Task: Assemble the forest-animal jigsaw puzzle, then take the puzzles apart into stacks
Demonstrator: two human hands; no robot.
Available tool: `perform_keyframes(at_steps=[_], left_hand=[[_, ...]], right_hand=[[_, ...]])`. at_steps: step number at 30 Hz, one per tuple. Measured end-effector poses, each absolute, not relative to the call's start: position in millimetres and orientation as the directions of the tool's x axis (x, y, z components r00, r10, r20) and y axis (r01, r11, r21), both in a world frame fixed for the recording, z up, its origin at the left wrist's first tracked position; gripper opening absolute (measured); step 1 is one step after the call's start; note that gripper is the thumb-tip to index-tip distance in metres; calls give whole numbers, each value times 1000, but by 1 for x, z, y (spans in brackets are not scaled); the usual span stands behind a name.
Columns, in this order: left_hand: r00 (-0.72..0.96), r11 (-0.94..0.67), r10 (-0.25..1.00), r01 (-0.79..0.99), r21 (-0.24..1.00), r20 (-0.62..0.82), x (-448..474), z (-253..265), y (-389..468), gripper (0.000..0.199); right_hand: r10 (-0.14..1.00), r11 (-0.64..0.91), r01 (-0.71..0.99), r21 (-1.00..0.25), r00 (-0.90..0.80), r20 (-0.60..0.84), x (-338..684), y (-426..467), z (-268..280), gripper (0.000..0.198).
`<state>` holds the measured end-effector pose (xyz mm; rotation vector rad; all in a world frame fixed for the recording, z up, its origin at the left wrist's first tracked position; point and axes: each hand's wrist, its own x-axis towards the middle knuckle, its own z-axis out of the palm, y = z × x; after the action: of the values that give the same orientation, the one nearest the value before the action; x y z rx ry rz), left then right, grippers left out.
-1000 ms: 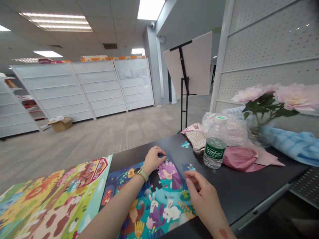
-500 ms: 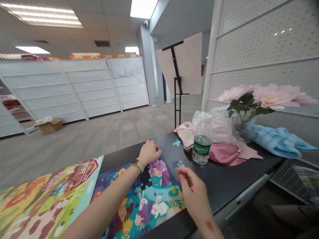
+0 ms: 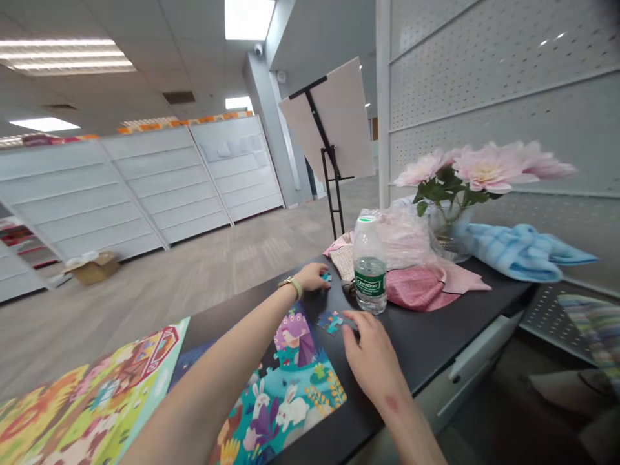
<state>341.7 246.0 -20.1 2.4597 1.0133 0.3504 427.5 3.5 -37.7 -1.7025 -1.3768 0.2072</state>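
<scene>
My left hand (image 3: 314, 277), with a watch on its wrist, reaches to the far edge of the table. Its fingers close on a small blue jigsaw puzzle piece (image 3: 327, 276). Beside other loose puzzle pieces (image 3: 331, 322), my right hand (image 3: 371, 345) rests on the table, thumb and fingers apart, holding nothing. A partly assembled jigsaw puzzle (image 3: 290, 387) with white rabbits and a purple figure lies below my hands. My left forearm hides much of its left side and part of the gap in it.
A water bottle (image 3: 370, 266) stands beyond my right hand, before pink cloths (image 3: 421, 287) and plastic wrapping. Behind are a vase of pink flowers (image 3: 489, 169) and a blue cloth (image 3: 526, 250). A colourful farm picture (image 3: 111, 394) lies at left. An easel (image 3: 334, 123) stands beyond the table.
My left hand has moved from the puzzle's top edge, away and to the right, onto the loose blue piece. My right hand has opened its fingers beside the other pieces. The view has turned slightly.
</scene>
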Motion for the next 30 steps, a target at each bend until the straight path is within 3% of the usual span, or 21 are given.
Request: perform_keyframes(at_steps=[4, 6, 8, 14, 21, 24, 28, 30], left_hand=[[636, -579, 759, 563, 590, 138, 302, -4, 231, 31], [575, -561, 788, 525, 640, 219, 268, 5, 213, 34], [500, -541, 817, 490, 683, 288, 227, 9, 187, 41], [339, -471, 877, 480, 740, 339, 120, -18, 99, 28], [249, -459, 888, 543, 704, 387, 94, -32, 76, 15], [216, -438, 897, 562, 702, 386, 88, -26, 78, 26], [250, -434, 899, 599, 673, 358, 77, -19, 72, 20], [313, -451, 892, 648, 614, 325, 75, -16, 67, 38]], right_hand=[[896, -4, 892, -453, 205, 395, 407, 13, -40, 38], [904, 1, 909, -417, 178, 389, 401, 17, -41, 36], [904, 1, 897, -443, 189, 383, 400, 20, -43, 32], [873, 15, 854, -520, 242, 423, 408, 30, -58, 32], [846, 62, 793, -606, 280, 453, 415, 33, -63, 42], [857, 19, 783, -621, 307, 413, 416, 34, -62, 46], [867, -18, 785, -619, 321, 382, 415, 35, -62, 51], [864, -7, 783, -622, 317, 390, 414, 35, -62, 52]])
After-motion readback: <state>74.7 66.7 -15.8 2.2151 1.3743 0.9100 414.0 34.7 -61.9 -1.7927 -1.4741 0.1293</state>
